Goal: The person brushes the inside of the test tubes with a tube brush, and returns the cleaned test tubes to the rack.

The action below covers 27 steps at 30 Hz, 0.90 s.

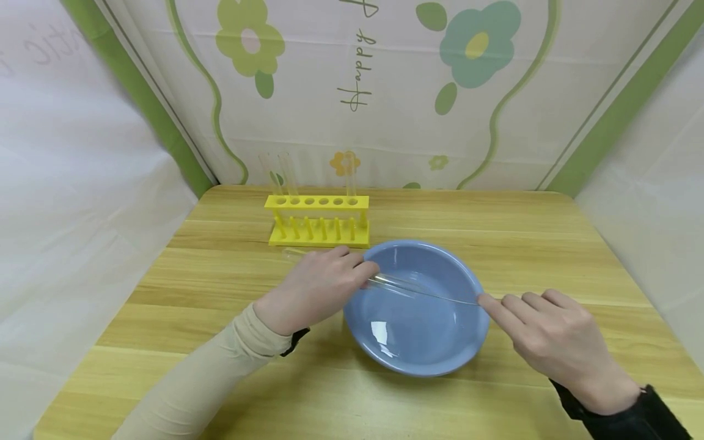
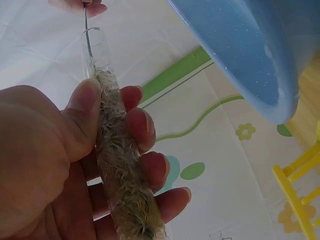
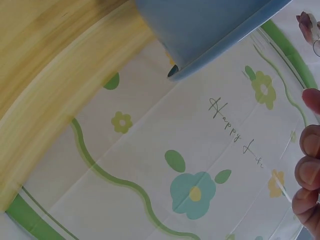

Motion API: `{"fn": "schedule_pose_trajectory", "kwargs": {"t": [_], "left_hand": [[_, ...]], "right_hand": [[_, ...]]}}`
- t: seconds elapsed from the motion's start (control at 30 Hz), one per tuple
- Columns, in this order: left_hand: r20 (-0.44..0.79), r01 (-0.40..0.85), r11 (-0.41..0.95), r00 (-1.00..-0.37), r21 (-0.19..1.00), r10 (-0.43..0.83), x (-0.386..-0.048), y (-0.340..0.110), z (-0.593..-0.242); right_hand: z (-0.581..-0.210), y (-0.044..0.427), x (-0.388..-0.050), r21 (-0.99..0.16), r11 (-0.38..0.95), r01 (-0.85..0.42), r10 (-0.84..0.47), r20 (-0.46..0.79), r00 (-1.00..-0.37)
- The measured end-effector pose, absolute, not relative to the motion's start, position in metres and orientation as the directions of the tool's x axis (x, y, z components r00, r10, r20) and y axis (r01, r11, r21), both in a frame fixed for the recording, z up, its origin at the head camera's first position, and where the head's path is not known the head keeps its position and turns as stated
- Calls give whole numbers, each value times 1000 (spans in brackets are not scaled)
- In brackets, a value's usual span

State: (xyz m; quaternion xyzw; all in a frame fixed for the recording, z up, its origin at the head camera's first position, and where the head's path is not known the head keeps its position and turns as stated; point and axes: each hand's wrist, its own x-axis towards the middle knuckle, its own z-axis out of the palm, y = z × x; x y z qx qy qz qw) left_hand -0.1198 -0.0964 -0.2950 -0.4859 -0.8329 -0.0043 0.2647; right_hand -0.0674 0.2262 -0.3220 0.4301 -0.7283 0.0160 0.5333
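My left hand (image 1: 324, 284) grips a clear glass test tube (image 2: 99, 44) slantwise over the blue basin (image 1: 418, 342). Inside the tube is a test tube brush (image 2: 120, 135), its pale bristles filling much of the length. The brush's thin wire handle (image 1: 453, 300) runs out of the tube's mouth toward the right. There my right hand (image 1: 550, 333) pinches the wire's end near the basin's right rim. In the right wrist view only the fingertips of the right hand (image 3: 310, 165) show, at the right edge.
Behind the basin a yellow test tube rack (image 1: 319, 203) stands on the wooden table (image 1: 220, 293), with three clear test tubes (image 1: 351, 176) upright in it. Water drops cling to the basin's inside. A flower-printed cloth (image 1: 308, 122) hangs at the back, and white cloth walls flank the table.
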Motion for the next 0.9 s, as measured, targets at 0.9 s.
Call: {"fn": "schedule_pose_trajectory", "kwargs": {"t": [0.9], "left_hand": [[366,808,556,-467,-192,805,-125,-105,-293]], "right_hand": [[-326,244,-71,500,636,-588,-607,794,20]]}}
